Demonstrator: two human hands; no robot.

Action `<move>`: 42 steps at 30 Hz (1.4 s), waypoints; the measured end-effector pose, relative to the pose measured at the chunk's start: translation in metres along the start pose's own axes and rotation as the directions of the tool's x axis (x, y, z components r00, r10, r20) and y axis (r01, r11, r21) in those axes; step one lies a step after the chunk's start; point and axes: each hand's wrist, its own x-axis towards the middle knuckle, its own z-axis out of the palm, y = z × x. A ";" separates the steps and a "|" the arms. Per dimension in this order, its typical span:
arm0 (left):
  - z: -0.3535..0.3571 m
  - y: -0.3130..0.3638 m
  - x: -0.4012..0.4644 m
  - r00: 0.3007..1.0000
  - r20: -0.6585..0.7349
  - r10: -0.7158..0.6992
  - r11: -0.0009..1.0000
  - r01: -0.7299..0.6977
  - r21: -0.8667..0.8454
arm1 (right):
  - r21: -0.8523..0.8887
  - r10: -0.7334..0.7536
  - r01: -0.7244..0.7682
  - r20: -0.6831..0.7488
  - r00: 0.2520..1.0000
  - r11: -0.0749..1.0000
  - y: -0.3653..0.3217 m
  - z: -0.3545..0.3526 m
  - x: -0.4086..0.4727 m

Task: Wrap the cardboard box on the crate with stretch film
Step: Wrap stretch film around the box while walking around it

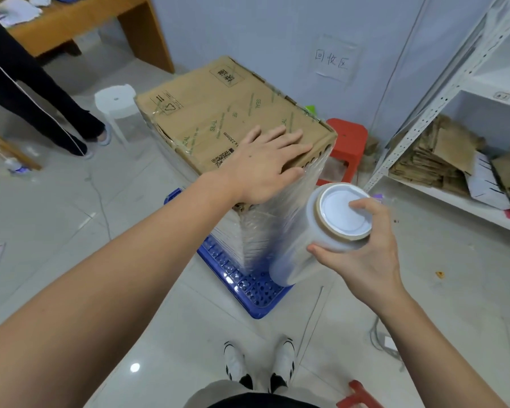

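Observation:
A tall brown cardboard box (218, 113) stands on a blue plastic crate (256, 293) on the floor. Clear stretch film (265, 228) covers its near sides. My left hand (262, 163) lies flat on the box's top near corner, fingers straight, thumb over the edge. My right hand (362, 248) grips the top end of the stretch film roll (315, 234), which stands tilted against the box's near right corner, film running from it onto the box.
A white stool (117, 103) and a red stool (348, 142) stand beside the box. A person's legs (42, 107) are at the left. At right, a white metal shelf (454, 92) holds flattened cardboard (442, 160). A wooden table (95, 22) stands behind.

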 end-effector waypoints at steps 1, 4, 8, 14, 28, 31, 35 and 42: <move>0.000 0.000 0.000 1.000 -0.002 0.000 1.000 0.000 -0.002 | -0.010 -0.001 0.001 -0.012 1.000 1.000 -0.001 0.001 0.003; 0.000 0.000 -0.001 1.000 -0.002 -0.002 1.000 0.002 -0.011 | -0.029 -0.006 0.004 -0.055 0.998 1.000 -0.005 0.003 0.012; -0.001 0.001 -0.002 1.000 0.003 -0.002 1.000 0.002 -0.018 | -0.036 0.027 -0.031 -0.096 0.995 0.999 -0.006 0.006 0.019; 0.000 0.001 -0.002 1.000 -0.005 0.004 1.000 -0.004 -0.009 | -0.127 0.075 -0.065 0.073 0.995 0.990 -0.005 -0.007 0.036; 0.001 0.000 0.000 0.999 -0.032 0.002 0.999 -0.004 -0.054 | -0.187 -0.130 0.225 0.417 0.899 0.956 -0.008 -0.036 0.080; 0.000 0.001 0.002 0.999 -0.044 -0.016 0.997 0.013 -0.075 | -0.178 -0.182 0.273 0.409 0.894 0.945 -0.007 -0.037 0.079; -0.002 0.008 0.011 0.994 -0.096 -0.053 0.998 0.049 -0.037 | -0.145 -0.264 0.344 0.397 0.879 0.928 0.006 -0.033 0.083; 0.000 0.027 0.036 0.950 -0.268 -0.160 0.985 0.170 0.017 | -0.144 -0.352 0.515 0.576 0.738 0.845 0.019 -0.038 0.118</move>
